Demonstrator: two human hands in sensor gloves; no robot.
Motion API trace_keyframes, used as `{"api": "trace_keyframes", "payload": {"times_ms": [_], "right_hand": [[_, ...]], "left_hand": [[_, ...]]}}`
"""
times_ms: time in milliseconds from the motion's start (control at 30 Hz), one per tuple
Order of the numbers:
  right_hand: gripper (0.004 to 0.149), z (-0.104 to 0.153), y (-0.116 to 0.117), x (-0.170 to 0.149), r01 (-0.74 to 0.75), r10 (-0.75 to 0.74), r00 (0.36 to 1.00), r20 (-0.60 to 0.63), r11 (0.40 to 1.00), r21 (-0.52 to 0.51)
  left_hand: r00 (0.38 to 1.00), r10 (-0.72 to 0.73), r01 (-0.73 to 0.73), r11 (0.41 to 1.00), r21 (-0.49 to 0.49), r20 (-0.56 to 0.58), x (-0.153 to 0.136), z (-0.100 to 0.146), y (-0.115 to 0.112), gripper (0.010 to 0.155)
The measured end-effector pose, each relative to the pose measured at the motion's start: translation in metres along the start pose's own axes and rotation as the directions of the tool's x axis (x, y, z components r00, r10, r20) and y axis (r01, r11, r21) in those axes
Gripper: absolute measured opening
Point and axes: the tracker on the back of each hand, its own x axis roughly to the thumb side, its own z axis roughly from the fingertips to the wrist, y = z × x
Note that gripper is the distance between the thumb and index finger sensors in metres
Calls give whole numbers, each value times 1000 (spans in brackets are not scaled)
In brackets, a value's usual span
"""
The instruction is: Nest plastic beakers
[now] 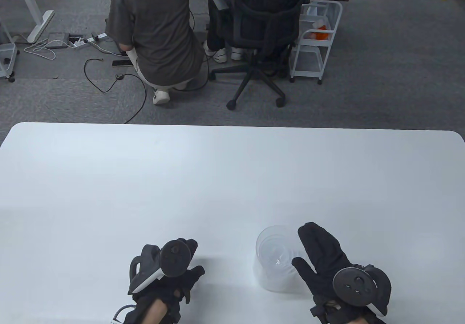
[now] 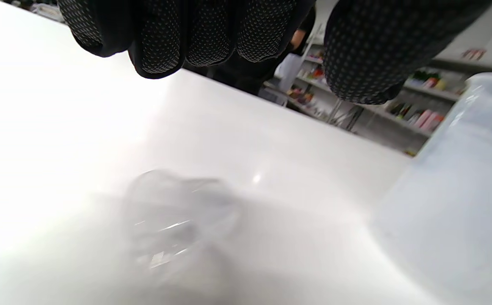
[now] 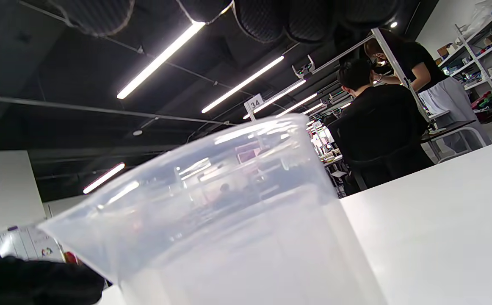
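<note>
1. Translucent plastic beaker (image 1: 275,262) stands upright near the table's (image 1: 109,193) front edge, smaller beakers seemingly nested inside.
2. Right hand (image 1: 323,262) rests against it, fingers spread; left hand (image 1: 170,276) curled, holding nothing.
3. Risk: a sideways nudge could tip the light stack.

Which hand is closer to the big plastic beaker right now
Right. The right hand is at the beaker, fingers along its right side. The left hand is off to the beaker's left, apart from it.

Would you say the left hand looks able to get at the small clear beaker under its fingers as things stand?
Probably yes. In the left wrist view the left hand hangs just above the small clear beaker, with only bare table between them; the large beaker stands off to one side.
</note>
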Motion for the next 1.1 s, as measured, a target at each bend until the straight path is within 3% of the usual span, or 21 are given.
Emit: {"api": "trace_keyframes", "payload": {"times_ms": [233,600,1100], "right_hand": [[70,10,-3,-15,112,-113,993,-25,993,-48],[70,16,-3,-25,155,-158,987,-38,985,-71],[70,17,-4,-25,166,-170,984,-46,984,-70]], "left_hand": [[996,-77,73,993,-89,-36,-12,-3,-25,74],[988,-145,136,982,-131,-60,-13,-12,-49,68],[979,-202,202,978,-49,-3,-9,-13,-50,63]]}}
